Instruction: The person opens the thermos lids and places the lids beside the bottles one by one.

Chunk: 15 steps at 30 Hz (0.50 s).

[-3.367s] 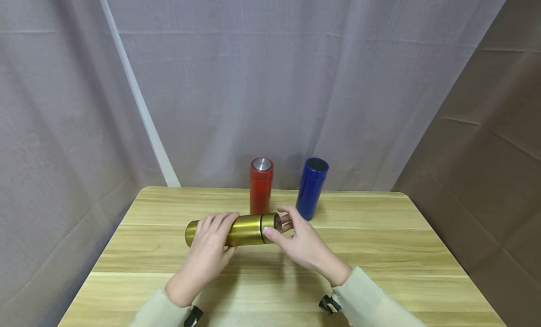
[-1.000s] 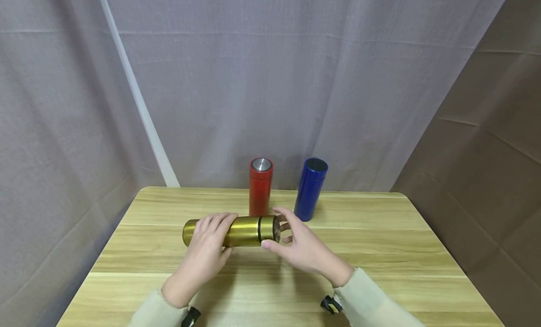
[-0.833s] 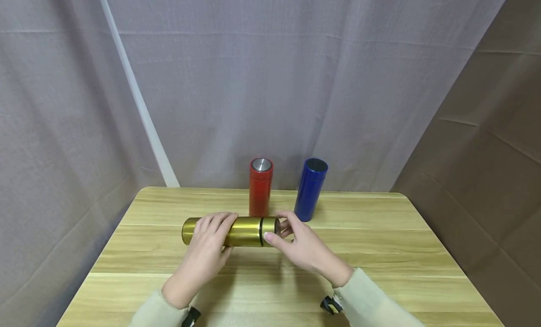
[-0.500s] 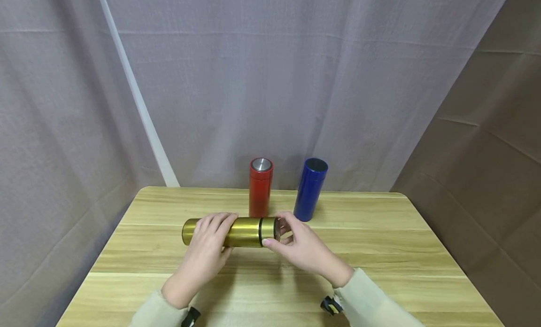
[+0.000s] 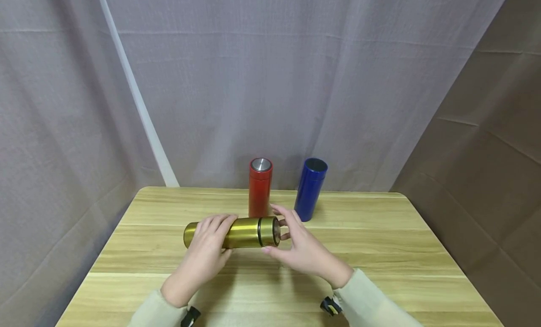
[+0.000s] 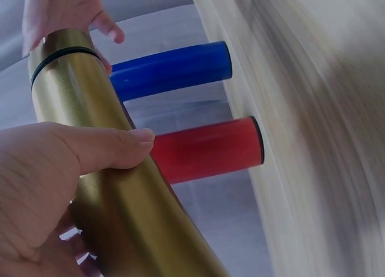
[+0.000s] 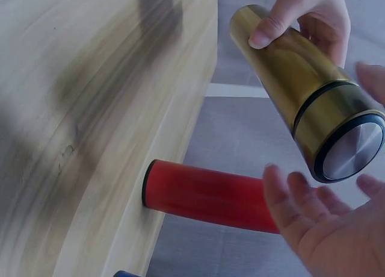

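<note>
My left hand (image 5: 210, 245) grips the body of a gold thermos flask (image 5: 245, 233), held sideways above the table with its capped end to the right. In the left wrist view the left thumb (image 6: 114, 147) lies along the flask's side. A dark ring separates the body from the gold lid (image 7: 337, 117), whose end is a silver disc. Around that lid my right hand (image 5: 302, 249) is spread, fingers on one side and thumb on the other. The right wrist view shows gaps between the right fingers (image 7: 295, 199) and the lid.
Behind the gold flask a red thermos (image 5: 259, 190) with a silver top stands upright. A blue thermos (image 5: 311, 188) with a dark top stands to its right. Both are on the wooden table (image 5: 359, 252), near its back edge. Grey curtain (image 5: 253, 82) hangs behind.
My right thumb and fingers lay at the lid, shifting along it; now they have spread away from it. My left hand keeps its grip, and the flask has tilted slightly. The other flasks stay put.
</note>
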Each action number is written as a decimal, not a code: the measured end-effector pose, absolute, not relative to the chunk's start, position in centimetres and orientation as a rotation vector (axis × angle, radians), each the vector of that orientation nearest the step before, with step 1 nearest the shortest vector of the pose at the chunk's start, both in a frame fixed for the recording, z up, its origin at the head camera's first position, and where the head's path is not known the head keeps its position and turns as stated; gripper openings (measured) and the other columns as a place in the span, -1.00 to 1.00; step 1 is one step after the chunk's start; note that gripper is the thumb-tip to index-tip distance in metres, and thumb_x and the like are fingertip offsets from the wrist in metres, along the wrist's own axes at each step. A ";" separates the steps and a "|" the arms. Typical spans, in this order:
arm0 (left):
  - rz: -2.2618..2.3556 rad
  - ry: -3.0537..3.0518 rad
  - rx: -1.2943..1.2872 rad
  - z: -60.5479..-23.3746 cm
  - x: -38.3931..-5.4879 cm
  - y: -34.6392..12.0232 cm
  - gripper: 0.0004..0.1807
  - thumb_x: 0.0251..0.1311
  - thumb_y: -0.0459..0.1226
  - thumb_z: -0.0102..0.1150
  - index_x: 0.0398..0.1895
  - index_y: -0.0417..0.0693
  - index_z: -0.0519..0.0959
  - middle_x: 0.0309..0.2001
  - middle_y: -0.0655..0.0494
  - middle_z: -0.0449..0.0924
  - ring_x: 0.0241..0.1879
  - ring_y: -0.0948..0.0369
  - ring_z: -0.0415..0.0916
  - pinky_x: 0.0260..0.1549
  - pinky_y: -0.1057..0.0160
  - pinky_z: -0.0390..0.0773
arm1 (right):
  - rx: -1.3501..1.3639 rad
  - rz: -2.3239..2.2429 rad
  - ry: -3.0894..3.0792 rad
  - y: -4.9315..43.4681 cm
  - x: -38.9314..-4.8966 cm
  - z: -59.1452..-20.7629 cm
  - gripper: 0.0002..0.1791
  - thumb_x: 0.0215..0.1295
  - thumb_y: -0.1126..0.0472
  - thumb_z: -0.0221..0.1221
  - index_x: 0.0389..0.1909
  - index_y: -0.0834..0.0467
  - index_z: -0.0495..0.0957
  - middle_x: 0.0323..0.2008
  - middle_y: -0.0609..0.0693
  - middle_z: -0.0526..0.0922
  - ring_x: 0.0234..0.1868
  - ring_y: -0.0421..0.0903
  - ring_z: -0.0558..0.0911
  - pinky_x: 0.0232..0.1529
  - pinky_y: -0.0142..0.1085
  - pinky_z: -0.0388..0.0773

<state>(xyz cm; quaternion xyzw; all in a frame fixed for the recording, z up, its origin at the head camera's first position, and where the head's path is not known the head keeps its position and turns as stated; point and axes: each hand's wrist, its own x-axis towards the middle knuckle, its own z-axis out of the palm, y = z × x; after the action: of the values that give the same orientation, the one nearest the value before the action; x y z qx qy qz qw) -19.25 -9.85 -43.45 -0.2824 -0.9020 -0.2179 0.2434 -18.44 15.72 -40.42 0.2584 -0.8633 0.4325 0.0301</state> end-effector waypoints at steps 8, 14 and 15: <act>-0.549 -2.398 -0.813 -43.2 -19.2 -9.6 -0.11 -0.34 -0.38 0.57 0.25 -0.12 0.42 0.12 -0.03 0.47 0.09 -0.04 0.37 0.14 -0.05 0.27 | 0.523 1.408 -2.796 15.9 -18.4 -39.9 -0.31 0.22 -0.24 0.21 0.29 -0.05 0.29 -0.04 -0.06 0.51 -0.13 -0.13 0.54 -0.15 -0.19 0.55; -0.525 -2.375 -0.820 -43.1 -19.1 -9.5 -0.13 -0.32 -0.38 0.57 0.23 -0.12 0.43 0.10 -0.03 0.48 0.08 -0.05 0.39 0.12 -0.05 0.30 | 0.525 1.375 -2.808 15.8 -18.3 -39.6 -0.39 0.18 -0.27 0.23 0.13 0.01 0.41 -0.25 -0.09 0.57 -0.27 -0.13 0.55 -0.25 -0.25 0.56; -0.524 -2.381 -0.817 -43.1 -19.1 -9.5 -0.13 -0.32 -0.38 0.58 0.23 -0.12 0.43 0.10 -0.03 0.48 0.08 -0.04 0.39 0.12 -0.05 0.30 | 0.552 1.390 -2.789 15.8 -18.4 -39.6 -0.38 0.16 -0.26 0.25 0.13 0.00 0.41 -0.23 -0.10 0.56 -0.26 -0.13 0.56 -0.27 -0.26 0.58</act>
<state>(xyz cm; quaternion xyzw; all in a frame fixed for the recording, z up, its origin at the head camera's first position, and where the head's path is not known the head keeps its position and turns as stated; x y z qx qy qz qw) -19.12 -9.53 -43.06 -0.3048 -0.8885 -0.1957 0.2816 -18.36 15.82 -39.63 0.1745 -0.8812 0.4392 -0.0116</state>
